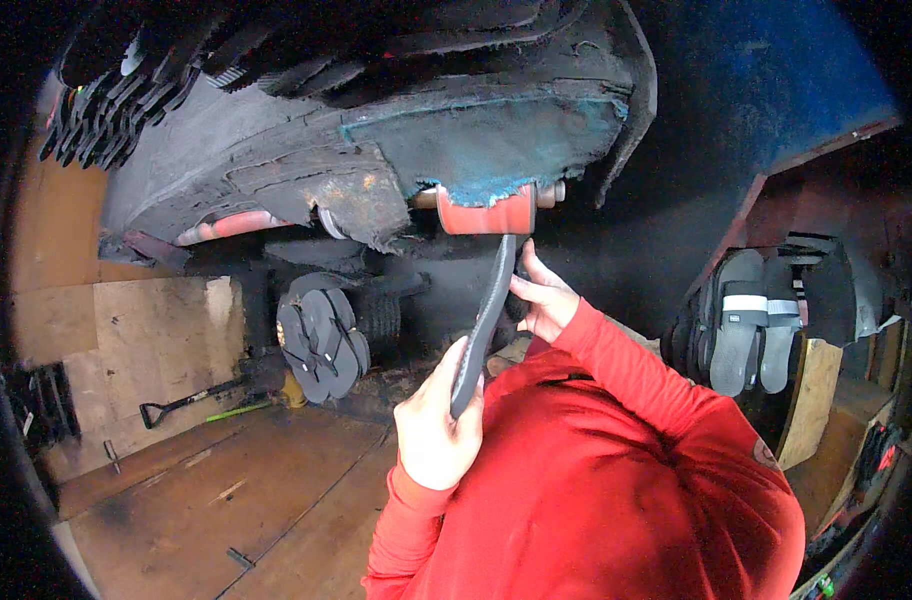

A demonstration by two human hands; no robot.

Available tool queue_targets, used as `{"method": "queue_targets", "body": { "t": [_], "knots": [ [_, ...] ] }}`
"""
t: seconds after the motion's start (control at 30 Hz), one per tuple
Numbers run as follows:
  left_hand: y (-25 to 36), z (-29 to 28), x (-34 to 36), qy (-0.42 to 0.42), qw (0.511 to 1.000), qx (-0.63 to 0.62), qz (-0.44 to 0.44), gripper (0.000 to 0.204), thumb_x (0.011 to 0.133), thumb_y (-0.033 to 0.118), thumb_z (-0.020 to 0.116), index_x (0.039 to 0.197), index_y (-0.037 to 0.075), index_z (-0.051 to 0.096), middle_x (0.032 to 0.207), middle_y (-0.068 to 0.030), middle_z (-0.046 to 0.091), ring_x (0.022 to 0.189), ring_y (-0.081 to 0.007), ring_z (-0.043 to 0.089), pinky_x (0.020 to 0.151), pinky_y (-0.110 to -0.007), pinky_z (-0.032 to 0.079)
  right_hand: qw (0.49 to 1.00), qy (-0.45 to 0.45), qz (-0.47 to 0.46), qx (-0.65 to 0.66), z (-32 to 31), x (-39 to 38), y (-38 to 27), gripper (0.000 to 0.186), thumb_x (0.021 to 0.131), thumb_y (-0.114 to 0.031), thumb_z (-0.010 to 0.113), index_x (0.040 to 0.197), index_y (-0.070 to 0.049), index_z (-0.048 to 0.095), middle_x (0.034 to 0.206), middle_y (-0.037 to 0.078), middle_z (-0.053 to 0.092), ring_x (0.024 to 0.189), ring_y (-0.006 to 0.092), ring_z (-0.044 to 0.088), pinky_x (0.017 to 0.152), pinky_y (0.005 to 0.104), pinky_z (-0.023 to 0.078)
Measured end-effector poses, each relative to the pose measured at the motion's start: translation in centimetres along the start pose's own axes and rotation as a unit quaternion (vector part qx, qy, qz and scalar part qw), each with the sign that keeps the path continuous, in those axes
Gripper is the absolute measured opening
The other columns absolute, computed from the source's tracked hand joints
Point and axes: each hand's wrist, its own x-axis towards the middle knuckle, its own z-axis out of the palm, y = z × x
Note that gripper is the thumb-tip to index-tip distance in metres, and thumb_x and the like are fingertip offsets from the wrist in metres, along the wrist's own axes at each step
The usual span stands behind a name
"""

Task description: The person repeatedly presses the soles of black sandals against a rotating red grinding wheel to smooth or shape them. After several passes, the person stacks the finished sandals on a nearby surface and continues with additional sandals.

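I hold a dark grey sandal sole [483, 330] edge-on, slanting upward, with its upper end at a red abrasive belt or wheel [486, 221] on a dusty machine; whether they touch I cannot tell. My left hand [434, 420] grips the sole's lower end. My right hand [541, 292] grips it near the upper end, just below the red surface. A torn, blue-stained grey cover [486, 135] hangs over the red part, along a horizontal shaft [551, 194].
Dark sandals hang at upper left [91, 130]; a stack of grey flip-flops [321, 350] hangs below the machine. Striped slides [744, 325] hang at right beside a wooden board [814, 400]. A handled tool [154, 413] leans near plywood walls [156, 340] above a brown floor [196, 530].
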Motion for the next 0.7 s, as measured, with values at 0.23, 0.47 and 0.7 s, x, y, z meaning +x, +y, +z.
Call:
{"method": "queue_targets", "body": {
  "t": [0.23,0.47,0.7],
  "knots": [
    [0.4,-1.2,-2.4,0.029,0.998,-0.048,-0.002,0.039,0.090,0.001,0.067,0.129,-0.003,0.062,0.111,-0.0200,0.073,0.098,-0.0241,0.074,0.082,-0.031,0.057,0.999,0.024,0.000,-0.041,2.2,-1.3,0.6,0.108,0.096,-0.010,0.068,0.158,-0.041,-0.014,0.130,0.007,0.058,0.097,0.0200,0.066,0.062,0.0343,0.057],
    [-7.5,0.7,-8.5,0.040,0.995,-0.070,-0.061,0.037,0.089,-0.002,0.068,0.126,-0.002,0.064,0.119,-0.0189,0.071,0.102,-0.0226,0.073,0.087,-0.031,0.055,0.970,0.021,-0.037,-0.239,2.2,-2.5,1.4,0.116,0.090,-0.006,0.074,0.160,-0.033,-0.014,0.130,0.011,0.058,0.107,0.0226,0.063,0.081,0.0363,0.058],
    [-11.5,6.8,1.1,-0.032,0.940,-0.340,0.001,0.072,0.090,0.010,0.074,0.150,-0.002,0.036,0.151,-0.0177,0.045,0.139,-0.0295,0.044,0.113,-0.039,0.036,0.878,0.008,-0.157,-0.451,-0.1,0.2,2.5,0.117,0.084,-0.003,0.077,0.162,-0.024,-0.009,0.147,0.015,0.043,0.129,0.0254,0.051,0.106,0.0360,0.046]
  ]
}}
